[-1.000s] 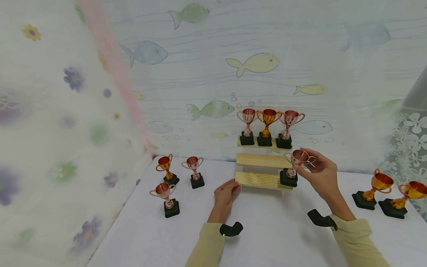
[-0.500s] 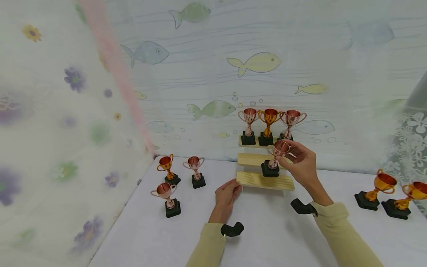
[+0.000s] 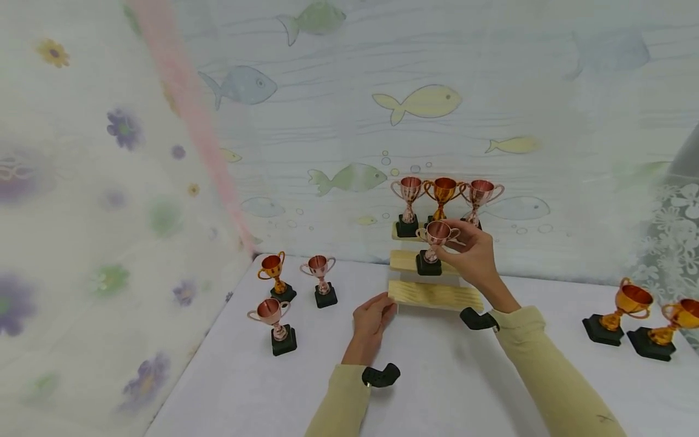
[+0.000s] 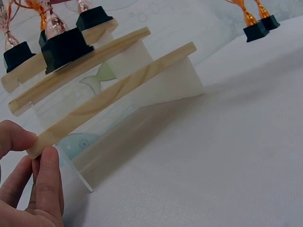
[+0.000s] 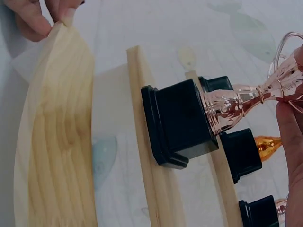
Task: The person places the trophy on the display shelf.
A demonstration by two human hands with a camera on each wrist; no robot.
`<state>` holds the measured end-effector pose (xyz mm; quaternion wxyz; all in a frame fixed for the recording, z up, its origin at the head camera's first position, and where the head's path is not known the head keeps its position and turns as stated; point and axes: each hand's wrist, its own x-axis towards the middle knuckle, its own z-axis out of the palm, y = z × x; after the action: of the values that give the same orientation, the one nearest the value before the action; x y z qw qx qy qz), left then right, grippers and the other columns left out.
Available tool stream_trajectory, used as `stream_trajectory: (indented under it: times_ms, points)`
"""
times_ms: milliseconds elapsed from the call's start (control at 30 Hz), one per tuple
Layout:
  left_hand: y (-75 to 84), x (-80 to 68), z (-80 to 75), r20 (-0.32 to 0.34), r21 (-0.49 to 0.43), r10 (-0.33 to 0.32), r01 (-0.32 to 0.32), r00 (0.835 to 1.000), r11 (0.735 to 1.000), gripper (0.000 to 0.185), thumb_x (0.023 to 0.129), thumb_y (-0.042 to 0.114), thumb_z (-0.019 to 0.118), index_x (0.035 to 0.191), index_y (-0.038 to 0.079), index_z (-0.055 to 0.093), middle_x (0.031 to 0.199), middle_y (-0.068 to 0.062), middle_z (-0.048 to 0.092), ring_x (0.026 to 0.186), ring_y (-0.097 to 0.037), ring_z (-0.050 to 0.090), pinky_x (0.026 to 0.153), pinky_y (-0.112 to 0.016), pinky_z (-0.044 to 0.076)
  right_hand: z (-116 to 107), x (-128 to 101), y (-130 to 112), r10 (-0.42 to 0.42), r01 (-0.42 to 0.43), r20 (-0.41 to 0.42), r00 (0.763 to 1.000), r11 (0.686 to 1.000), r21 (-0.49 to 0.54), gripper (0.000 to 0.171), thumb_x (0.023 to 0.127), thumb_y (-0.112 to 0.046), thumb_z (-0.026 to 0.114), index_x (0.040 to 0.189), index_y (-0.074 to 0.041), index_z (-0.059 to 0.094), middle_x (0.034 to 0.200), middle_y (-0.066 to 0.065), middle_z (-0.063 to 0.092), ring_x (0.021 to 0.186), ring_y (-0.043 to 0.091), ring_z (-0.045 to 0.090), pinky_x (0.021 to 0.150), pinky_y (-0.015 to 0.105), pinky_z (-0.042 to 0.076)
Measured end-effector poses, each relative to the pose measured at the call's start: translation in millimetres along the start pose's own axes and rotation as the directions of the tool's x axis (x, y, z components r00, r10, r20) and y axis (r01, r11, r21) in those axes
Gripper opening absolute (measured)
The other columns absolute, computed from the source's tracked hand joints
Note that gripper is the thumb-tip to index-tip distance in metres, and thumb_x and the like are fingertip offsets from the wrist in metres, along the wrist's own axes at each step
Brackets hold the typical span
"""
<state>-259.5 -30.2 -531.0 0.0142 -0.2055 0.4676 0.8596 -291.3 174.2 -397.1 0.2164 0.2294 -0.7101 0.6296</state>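
Note:
A small wooden three-tier stand [image 3: 437, 295] stands on the white table, its lowest shelf board [image 4: 118, 92] in front. My left hand [image 3: 371, 318] pinches the left end of that board between thumb and fingers. With my right hand [image 3: 472, 252] I hold a rose-gold trophy cup [image 3: 438, 233] by its upper part, fingers near one handle. Its black base [image 5: 180, 120] is at the left part of the middle shelf board [image 5: 154, 189]; whether it touches the wood I cannot tell. Along the top shelf stand a rose-gold trophy [image 3: 408, 191], a gold trophy [image 3: 443, 189] and another rose-gold trophy [image 3: 482, 193].
Left of the stand are a gold trophy [image 3: 271, 267] and two rose-gold trophies, one behind [image 3: 319, 267] and one nearer [image 3: 269, 311]. Two gold trophies, one [image 3: 633, 298] beside the other [image 3: 684, 312], stand far right. A fish-printed curtain [image 3: 327, 121] hangs close behind the stand.
My right hand has carried the rose-gold trophy left and up, from the right end of the lowest shelf to the left part of the middle one. The left hand keeps its place.

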Motion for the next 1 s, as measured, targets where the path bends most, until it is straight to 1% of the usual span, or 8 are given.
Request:
stream_trajectory:
  times_ms: [167,267,367,500,667,733,800,1000]
  points:
    - [0.6,-1.2,1.1,-0.001,-0.003,-0.004,0.004,1.000,1.000,0.032,0.085,-0.007,0.071,0.117,-0.012,0.068,0.098,-0.014,0.070,0.083,-0.015,0.068,0.078,-0.025,0.062,2,5,-7,0.029,-0.028,0.038,0.999,1.000,-0.012,0.047,0.078,0.018,0.075,0.123,0.017,0.061,0.097,0.004,0.065,0.081,0.009,0.066,0.081,0.022,0.061]
    - [0.4,-1.1,1.1,-0.006,0.000,-0.001,0.001,1.000,1.000,0.032,0.085,-0.007,0.071,0.117,-0.012,0.068,0.098,-0.014,0.069,0.083,-0.014,0.068,0.078,-0.025,0.062,5,9,-8,0.045,-0.044,0.065,0.997,0.999,-0.025,0.046,0.080,0.016,0.076,0.123,0.017,0.061,0.094,0.008,0.063,0.080,0.009,0.066,0.081,0.020,0.060]
    - [0.1,-0.7,0.7,-0.007,0.002,0.004,-0.004,1.000,1.000,0.032,0.085,-0.007,0.071,0.117,-0.012,0.068,0.097,-0.014,0.070,0.083,-0.015,0.068,0.077,-0.025,0.062,8,13,-6,0.061,-0.059,0.075,0.995,0.998,-0.033,0.044,0.081,0.013,0.076,0.123,0.016,0.062,0.091,0.011,0.064,0.078,0.007,0.066,0.079,0.019,0.060]
    - [0.1,-1.0,0.5,-0.004,0.001,0.010,-0.010,1.000,1.000,0.032,0.085,-0.007,0.071,0.116,-0.013,0.068,0.097,-0.014,0.069,0.083,-0.015,0.068,0.077,-0.025,0.062,12,17,-2,0.083,-0.080,0.079,0.993,0.996,-0.037,0.043,0.083,0.008,0.077,0.123,0.014,0.063,0.089,0.006,0.067,0.078,0.005,0.068,0.077,0.018,0.060]
    - [-0.2,-1.0,0.8,0.001,-0.001,0.012,-0.012,1.000,1.000,0.032,0.086,-0.008,0.071,0.117,-0.013,0.067,0.098,-0.014,0.069,0.083,-0.015,0.068,0.077,-0.025,0.062,16,23,19,0.117,-0.117,0.061,0.991,0.993,-0.001,0.045,0.084,0.005,0.078,0.125,0.011,0.063,0.091,-0.005,0.068,0.081,0.003,0.068,0.078,0.017,0.060]
    - [0.5,-1.3,1.5,-0.002,-0.007,0.008,-0.008,1.000,1.000,0.032,0.085,-0.008,0.071,0.117,-0.013,0.067,0.098,-0.014,0.069,0.083,-0.015,0.068,0.078,-0.025,0.062,17,25,27,0.126,-0.126,0.051,0.991,0.992,0.006,0.046,0.084,0.004,0.079,0.126,0.009,0.064,0.094,-0.007,0.069,0.084,0.003,0.068,0.078,0.017,0.060]
    - [1.1,-1.7,1.9,-0.001,-0.006,0.012,-0.012,1.000,1.000,0.033,0.085,-0.008,0.071,0.117,-0.013,0.067,0.098,-0.014,0.069,0.083,-0.015,0.068,0.078,-0.025,0.062,19,26,31,0.131,-0.132,0.045,0.990,0.991,0.010,0.046,0.084,0.002,0.080,0.127,0.007,0.064,0.096,-0.009,0.069,0.086,0.003,0.068,0.079,0.018,0.060]
    - [0.5,-1.4,0.0,0.003,0.007,0.017,-0.017,1.000,1.000,0.035,0.086,-0.007,0.072,0.120,-0.014,0.066,0.103,-0.016,0.069,0.085,-0.016,0.068,0.082,-0.027,0.062,26,29,34,0.154,-0.155,0.037,0.987,0.987,0.040,0.047,0.084,-0.001,0.081,0.128,0.006,0.064,0.097,-0.011,0.070,0.087,0.004,0.069,0.077,0.019,0.060]
